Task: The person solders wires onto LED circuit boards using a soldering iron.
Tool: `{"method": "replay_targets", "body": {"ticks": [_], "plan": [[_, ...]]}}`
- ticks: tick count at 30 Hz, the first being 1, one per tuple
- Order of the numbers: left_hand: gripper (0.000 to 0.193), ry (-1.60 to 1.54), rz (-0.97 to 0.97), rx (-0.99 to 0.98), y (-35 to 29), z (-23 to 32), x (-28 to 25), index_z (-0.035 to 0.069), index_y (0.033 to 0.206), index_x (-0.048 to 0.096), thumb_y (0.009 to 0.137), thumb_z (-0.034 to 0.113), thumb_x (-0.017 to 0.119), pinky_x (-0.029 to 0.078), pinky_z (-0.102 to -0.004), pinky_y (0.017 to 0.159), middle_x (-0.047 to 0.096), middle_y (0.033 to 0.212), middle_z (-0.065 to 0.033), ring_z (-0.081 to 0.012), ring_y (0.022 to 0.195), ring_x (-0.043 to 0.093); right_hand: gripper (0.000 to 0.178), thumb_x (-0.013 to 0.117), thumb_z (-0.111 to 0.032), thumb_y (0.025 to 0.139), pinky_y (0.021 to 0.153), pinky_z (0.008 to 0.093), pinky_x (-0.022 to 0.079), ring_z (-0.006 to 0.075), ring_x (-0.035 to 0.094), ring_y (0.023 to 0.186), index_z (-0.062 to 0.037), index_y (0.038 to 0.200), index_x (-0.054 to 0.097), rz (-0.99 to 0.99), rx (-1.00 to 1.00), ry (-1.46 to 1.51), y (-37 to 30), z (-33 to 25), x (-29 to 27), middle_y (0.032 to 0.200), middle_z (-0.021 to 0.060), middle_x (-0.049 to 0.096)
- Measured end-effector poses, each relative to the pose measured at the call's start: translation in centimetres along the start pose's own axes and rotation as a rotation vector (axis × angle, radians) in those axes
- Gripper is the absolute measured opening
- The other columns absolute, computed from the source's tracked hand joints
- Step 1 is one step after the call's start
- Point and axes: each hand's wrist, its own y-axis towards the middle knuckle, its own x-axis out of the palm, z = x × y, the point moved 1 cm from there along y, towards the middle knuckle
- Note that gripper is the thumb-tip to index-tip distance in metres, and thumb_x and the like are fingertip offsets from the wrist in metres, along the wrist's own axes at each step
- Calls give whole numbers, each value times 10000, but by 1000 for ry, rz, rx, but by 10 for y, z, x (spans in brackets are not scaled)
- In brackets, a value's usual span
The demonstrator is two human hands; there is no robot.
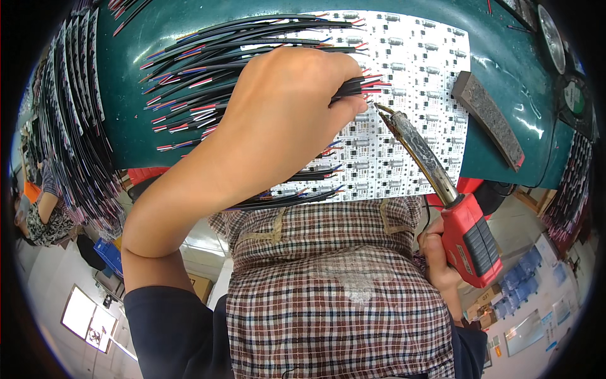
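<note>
My left hand [287, 91] reaches across the white circuit board panel [442, 69], its thumb and fingers closed on a small bunch of black cables [351, 88]. Their stripped red and black wire ends stick out to the right. In my right hand [437, 260], low at the right, is a red and black soldering gun [468, 237]. Its tip points up-left to the panel, just below the held wire ends; whether it touches cannot be made out. More black cables [196, 82] with coloured ends lie in rows from the panel's left part, some hidden under my left forearm.
A grey block [489, 120] lies beside the panel's right edge on the green tabletop [126, 82]. Bundles of wired strips hang over the left side [76, 126] and the right side [571, 183]. A reel [574, 100] stands at the far right. Another person [47, 208] is at far left.
</note>
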Motion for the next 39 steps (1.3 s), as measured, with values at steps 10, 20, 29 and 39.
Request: {"method": "replay_targets", "body": {"ticks": [10,20,29,39], "plan": [[259,14,14,55,1,3,-1,-2,977,722,818,194,781,469,-360,577,689,744,-147,-273,589,615,177,765,-102,833,689,355,530,246,674,759,-31,983,702,40,-51,-73,1,1,3,866,94,691],[215,31,-2,25,1,-2,1,21,942,728,825,197,773,496,-347,581,687,715,-135,-267,596,647,185,752,-92,841,728,359,534,268,683,812,-19,1005,706,23,-68,-135,-1,5,1,899,108,699],[214,146,7,10,-10,3,-6,41,818,624,857,234,706,515,-459,587,633,659,-148,-365,639,657,109,595,-71,980,727,342,507,173,614,813,-4,1046,649,1,1,299,-19,11,10,880,68,639],[205,73,350,168,-13,10,10,32,992,607,798,67,663,533,-416,688,658,857,-119,-316,768,662,101,598,-66,975,623,299,465,133,555,679,6,1042,616,52,-255,381,-40,33,4,787,43,601]]}}
